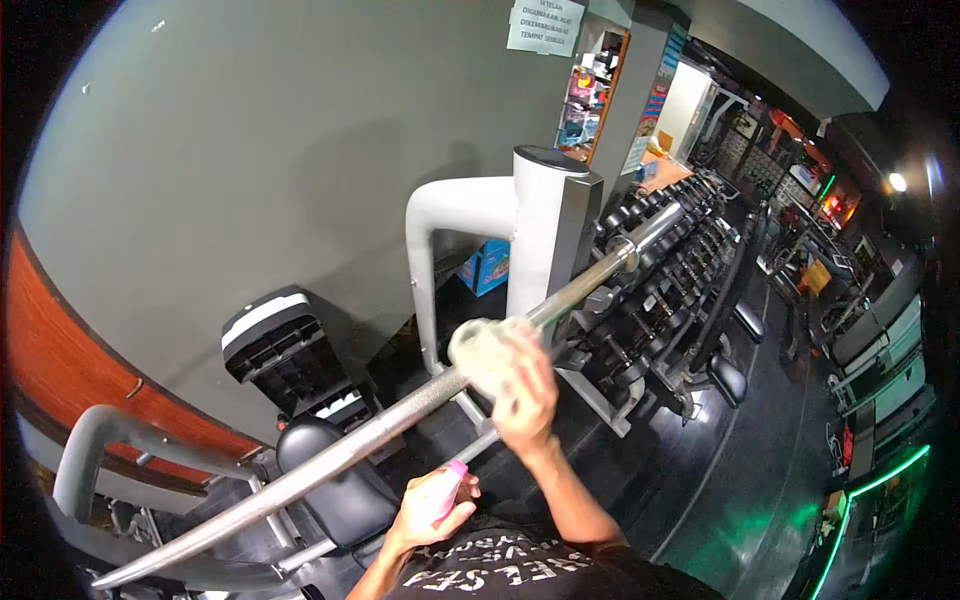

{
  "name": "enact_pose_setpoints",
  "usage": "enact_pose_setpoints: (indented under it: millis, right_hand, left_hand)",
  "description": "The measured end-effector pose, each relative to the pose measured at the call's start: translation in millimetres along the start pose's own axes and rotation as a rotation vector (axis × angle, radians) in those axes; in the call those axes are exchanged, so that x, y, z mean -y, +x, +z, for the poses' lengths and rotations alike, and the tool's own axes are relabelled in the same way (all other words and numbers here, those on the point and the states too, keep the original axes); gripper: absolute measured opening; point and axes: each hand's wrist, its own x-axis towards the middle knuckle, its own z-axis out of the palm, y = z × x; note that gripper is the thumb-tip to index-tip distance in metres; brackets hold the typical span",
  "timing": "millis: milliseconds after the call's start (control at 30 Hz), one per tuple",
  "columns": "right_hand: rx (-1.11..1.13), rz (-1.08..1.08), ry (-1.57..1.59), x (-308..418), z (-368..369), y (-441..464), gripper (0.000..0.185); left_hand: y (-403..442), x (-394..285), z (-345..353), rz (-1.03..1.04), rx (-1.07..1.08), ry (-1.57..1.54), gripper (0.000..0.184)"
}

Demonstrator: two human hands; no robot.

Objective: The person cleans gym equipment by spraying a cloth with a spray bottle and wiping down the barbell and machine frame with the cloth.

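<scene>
A long metal barbell (340, 455) runs diagonally across the view, from the lower left up to the right. My right hand (527, 395) is closed on a pale cloth (482, 352), which lies against the bar's shaft near the white upright post. Hand and cloth are slightly blurred. Lower down and nearer my body, my left hand (425, 512) is wrapped around a small bottle (450, 490) with a pink top. Most of the bottle is hidden by the fingers.
The white post (540, 230) supports the bar, with a black padded bench (345, 500) below. Racks of dumbbells (665, 290) stand to the right. A grey wall (250, 150) rises on the left, and a blue box (487, 267) sits behind the post.
</scene>
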Motion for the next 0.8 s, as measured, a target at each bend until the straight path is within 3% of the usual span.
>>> enact_pose_setpoints:
  millis: [100,167,233,300,367,400,467,500,600,700,767,800]
  right_hand:
    - [0.124,-0.134,0.109,-5.4,-8.4,1.3,0.031]
    - [-0.017,-0.098,0.019,-53.9,-10.6,-1.8,0.035]
    - [-0.078,0.007,-0.266,-87.9,-21.5,8.4,0.036]
    - [-0.065,0.179,-0.162,-93.2,-28.4,19.0,0.036]
    - [-0.181,0.152,-0.139,-78.0,-14.6,17.2,0.028]
    - [-0.043,0.259,0.017,-61.4,-18.2,11.0,0.026]
    - [-0.033,0.069,0.044,-35.5,-9.9,-0.5,0.030]
    - [-0.034,-0.043,0.066,-28.0,-7.9,-3.3,0.034]
    - [0.059,-0.104,0.054,-53.1,-17.7,-5.7,0.038]
    - [-0.072,0.094,-0.179,-83.2,-26.1,14.5,0.043]
    - [-0.079,0.286,0.082,-84.4,-28.2,24.6,0.043]
    - [-0.096,0.248,-0.053,-78.6,-21.7,21.8,0.040]
  left_hand:
    - [3.4,3.8,-2.5,0.048,0.021,-0.011,0.028]
    - [5.8,1.5,-4.1,0.114,0.028,0.031,0.029]
    - [4.2,-2.3,-2.2,0.146,0.012,0.037,0.033]
    - [3.0,-1.5,1.4,0.164,0.006,0.047,0.034]
    - [3.0,-2.2,7.0,0.111,-0.006,0.063,0.033]
    - [3.2,-0.8,11.1,0.114,-0.011,0.062,0.033]
    - [4.4,3.9,20.6,0.007,-0.037,-0.105,0.031]
    - [7.0,3.4,23.6,0.005,-0.042,-0.102,0.031]
    - [16.4,-2.3,25.5,0.094,0.035,0.081,0.031]
    - [15.3,-2.8,30.3,0.108,0.035,0.096,0.030]
    - [12.6,0.4,34.1,0.111,-0.039,0.055,0.028]
    - [12.6,-0.2,34.4,0.113,-0.040,0.064,0.028]
